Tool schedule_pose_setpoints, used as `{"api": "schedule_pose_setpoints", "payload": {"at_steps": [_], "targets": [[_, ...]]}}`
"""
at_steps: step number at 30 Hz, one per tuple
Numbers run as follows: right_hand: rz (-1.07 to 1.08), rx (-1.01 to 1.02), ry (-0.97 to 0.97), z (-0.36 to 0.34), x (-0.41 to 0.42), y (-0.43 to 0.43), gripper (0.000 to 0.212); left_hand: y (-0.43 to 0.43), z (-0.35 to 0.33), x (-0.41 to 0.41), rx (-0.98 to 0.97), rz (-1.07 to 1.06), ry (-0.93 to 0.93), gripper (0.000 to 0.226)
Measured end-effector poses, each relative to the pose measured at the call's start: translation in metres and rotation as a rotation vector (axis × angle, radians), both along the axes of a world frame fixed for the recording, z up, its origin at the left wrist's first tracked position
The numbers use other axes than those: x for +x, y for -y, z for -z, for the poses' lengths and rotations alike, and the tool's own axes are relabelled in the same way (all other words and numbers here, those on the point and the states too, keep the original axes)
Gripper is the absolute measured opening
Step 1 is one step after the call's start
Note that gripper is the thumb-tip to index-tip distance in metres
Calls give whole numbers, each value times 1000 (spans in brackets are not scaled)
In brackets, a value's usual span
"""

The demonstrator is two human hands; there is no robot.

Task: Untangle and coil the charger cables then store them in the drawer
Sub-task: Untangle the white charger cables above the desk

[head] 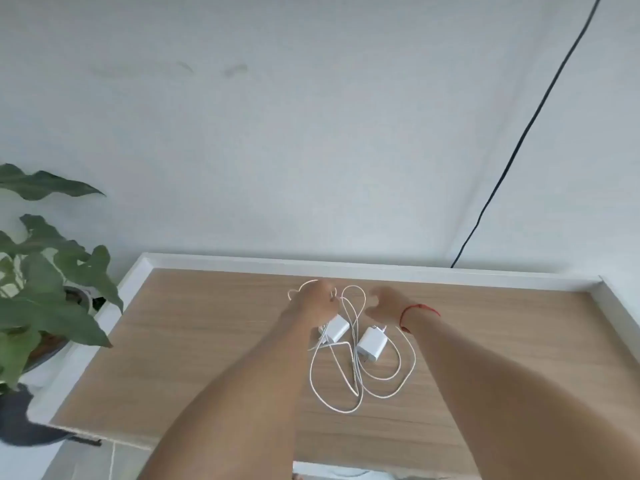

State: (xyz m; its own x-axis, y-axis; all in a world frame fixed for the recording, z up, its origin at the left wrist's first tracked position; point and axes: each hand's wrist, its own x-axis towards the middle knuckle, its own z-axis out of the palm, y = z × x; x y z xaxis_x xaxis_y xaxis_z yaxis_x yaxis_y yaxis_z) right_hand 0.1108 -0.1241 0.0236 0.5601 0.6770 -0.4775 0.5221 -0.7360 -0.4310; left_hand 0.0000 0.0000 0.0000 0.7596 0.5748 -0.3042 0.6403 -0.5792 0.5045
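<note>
One grip, the left hand [319, 300], closes round the white cable [354, 365] (right hand [382, 306] spread, holding nothing)

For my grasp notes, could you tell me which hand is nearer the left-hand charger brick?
Left. The left hand is just behind the brick; the right hand is farther off to its right.

My two white charger cables [349, 375] lie tangled on the wooden top [173, 341], their thin loops crossing one another; two white plug adapters sit among them, one [337, 329] tilted just left of the other [370, 342], near but apart; the far strands run under my left hand [318, 299], which grips them.
</note>
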Motion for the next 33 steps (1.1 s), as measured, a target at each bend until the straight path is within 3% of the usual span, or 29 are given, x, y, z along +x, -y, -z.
{"api": "schedule_pose_setpoints", "payload": {"at_steps": [4,8,13,18,22,24,29,33], "targets": [[35,-24,-56,34,7,4,51,6,25,3,18,62,-60,20],[56,-27,-71,76,12,12,52,6,52,2,368,127,82,14],[47,4,-39,112,16,20,52,18,70,8,595,177,180,26],[5,-2,1,127,14,20,71,26,77,19,640,202,242,31],[27,18,55,134,15,20,56,33,80,27,423,295,265,19],[49,31,57,136,18,22,44,39,80,29,244,295,152,15],[100,78,29,139,21,30,22,51,96,29,-2,204,-36,47],[128,99,3,139,22,33,23,51,103,35,-27,194,-121,47]]}}
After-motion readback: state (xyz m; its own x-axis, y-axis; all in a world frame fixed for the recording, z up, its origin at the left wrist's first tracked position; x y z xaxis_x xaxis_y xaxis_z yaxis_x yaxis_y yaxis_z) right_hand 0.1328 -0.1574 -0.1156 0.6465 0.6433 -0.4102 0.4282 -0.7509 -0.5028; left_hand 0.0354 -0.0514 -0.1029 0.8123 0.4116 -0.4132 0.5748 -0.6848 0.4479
